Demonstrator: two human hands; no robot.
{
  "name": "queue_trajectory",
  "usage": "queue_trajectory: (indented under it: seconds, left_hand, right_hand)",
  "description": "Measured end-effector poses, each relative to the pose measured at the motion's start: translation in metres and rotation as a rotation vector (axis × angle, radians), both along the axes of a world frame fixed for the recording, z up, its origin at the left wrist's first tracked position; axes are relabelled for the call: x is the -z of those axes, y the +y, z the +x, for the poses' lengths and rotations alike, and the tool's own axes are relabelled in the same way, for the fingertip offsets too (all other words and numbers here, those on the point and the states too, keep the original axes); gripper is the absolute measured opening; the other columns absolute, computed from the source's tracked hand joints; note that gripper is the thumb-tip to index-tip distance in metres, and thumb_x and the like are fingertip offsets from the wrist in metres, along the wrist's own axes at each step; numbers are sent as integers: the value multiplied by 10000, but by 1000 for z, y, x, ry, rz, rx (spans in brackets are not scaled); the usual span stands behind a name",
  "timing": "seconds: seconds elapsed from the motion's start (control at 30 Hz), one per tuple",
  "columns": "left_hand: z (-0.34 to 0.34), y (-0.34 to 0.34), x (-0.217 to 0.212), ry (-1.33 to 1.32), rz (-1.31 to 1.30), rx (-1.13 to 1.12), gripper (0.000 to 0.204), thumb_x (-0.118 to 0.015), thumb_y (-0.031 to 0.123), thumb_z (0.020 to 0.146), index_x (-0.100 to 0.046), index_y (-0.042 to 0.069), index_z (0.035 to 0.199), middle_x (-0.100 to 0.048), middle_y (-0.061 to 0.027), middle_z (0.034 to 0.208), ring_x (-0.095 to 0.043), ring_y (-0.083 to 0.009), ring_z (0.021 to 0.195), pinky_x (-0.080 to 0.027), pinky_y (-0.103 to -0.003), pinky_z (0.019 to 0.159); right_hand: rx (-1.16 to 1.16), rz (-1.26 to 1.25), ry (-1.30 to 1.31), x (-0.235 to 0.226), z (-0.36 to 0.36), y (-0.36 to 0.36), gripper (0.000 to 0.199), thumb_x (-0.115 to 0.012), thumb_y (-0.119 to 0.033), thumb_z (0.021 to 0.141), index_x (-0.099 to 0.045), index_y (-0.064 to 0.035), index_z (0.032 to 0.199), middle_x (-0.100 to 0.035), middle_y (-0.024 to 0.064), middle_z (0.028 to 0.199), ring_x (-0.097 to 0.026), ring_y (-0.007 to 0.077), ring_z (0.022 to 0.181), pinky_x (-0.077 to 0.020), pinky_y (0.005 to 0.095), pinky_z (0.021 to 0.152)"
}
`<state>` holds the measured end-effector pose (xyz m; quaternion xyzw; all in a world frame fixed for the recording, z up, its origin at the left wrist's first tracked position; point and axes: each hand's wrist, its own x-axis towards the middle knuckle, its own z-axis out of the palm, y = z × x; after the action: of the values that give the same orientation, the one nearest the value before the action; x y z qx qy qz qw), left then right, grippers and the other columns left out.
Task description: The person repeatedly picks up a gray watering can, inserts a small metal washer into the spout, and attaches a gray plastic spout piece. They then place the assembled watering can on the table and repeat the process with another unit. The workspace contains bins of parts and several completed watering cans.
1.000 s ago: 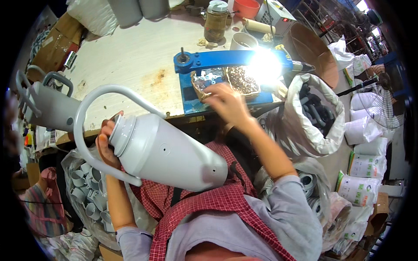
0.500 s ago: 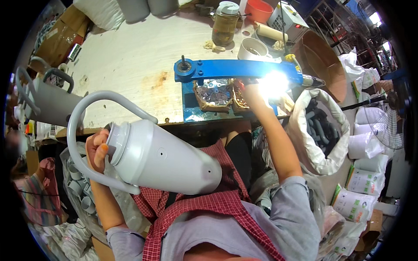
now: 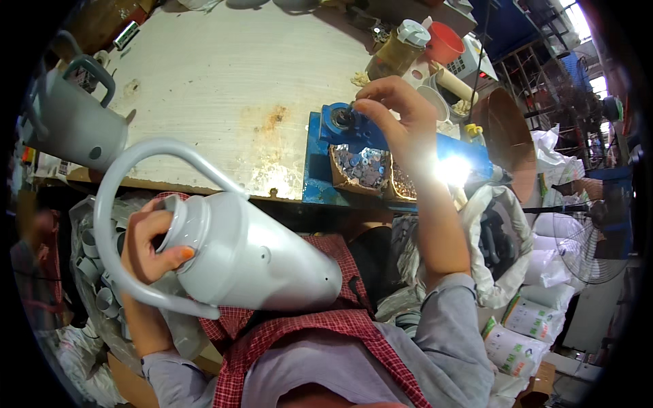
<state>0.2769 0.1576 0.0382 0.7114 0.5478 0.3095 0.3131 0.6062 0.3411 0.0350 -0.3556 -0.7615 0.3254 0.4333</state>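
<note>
A light grey plastic can (image 3: 272, 272) with a big looped handle (image 3: 103, 217), like a watering can, lies tilted across my lap. My left hand (image 3: 148, 245) grips its neck, some fingers inside the mouth, thumb on the rim. Small holes show in its side. Over the workbench, my right hand (image 3: 401, 112) has thumb and forefinger pinched together at the dark upright pin on the round end of a blue metal arm (image 3: 371, 130). Whatever lies between those fingertips is too small to make out. Beneath the arm, a cardboard box of washers (image 3: 364, 168) sits beside a box of small brassy parts (image 3: 403, 187).
Another grey can (image 3: 75, 122) stands at the bench's left. Behind the blue arm are a lidded jar (image 3: 398, 54), a red bowl (image 3: 445, 42) and a white cup (image 3: 435, 102). A bright lamp (image 3: 454, 170) glares by my forearm. A white sack (image 3: 520, 224) of dark parts stands right.
My right hand has risen from the boxes under the blue arm to the pin at its end. My left hand still holds the can, fingers now deeper in its mouth. The view has shifted.
</note>
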Motion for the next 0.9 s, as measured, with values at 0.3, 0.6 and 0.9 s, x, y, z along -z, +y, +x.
queue_trajectory:
  seconds: [0.3, 0.6, 0.9]
  left_hand:
    - [-17, -14, 22, 10, -114, -160, 502, -589, 499, 797, -615, 23, 643, -578, -65, 570, -568, -221, 558, -360, -386, 902]
    - [-12, -16, 26, 15, -105, -206, 517, -582, 511, 801, -607, 18, 648, -567, -53, 562, -565, -193, 557, -335, -411, 968]
    - [-26, -31, 32, 2, -141, -196, 499, -593, 504, 790, -616, 23, 659, -587, -42, 587, -562, -173, 592, -318, -430, 977]
  right_hand:
    - [-123, -48, -203, -16, -2, 18, 149, -733, -112, 794, -634, -1, 802, -666, 53, 714, -636, 88, 662, -493, 223, 611]
    - [-185, -76, -182, -17, -4, 18, 158, -686, -145, 820, -673, 2, 874, -675, 74, 762, -637, 123, 671, -511, 255, 641]
    - [14, 15, -534, 41, 55, -42, 221, -700, -117, 800, -690, -76, 1017, -698, 93, 868, -672, 224, 763, -526, 324, 694]
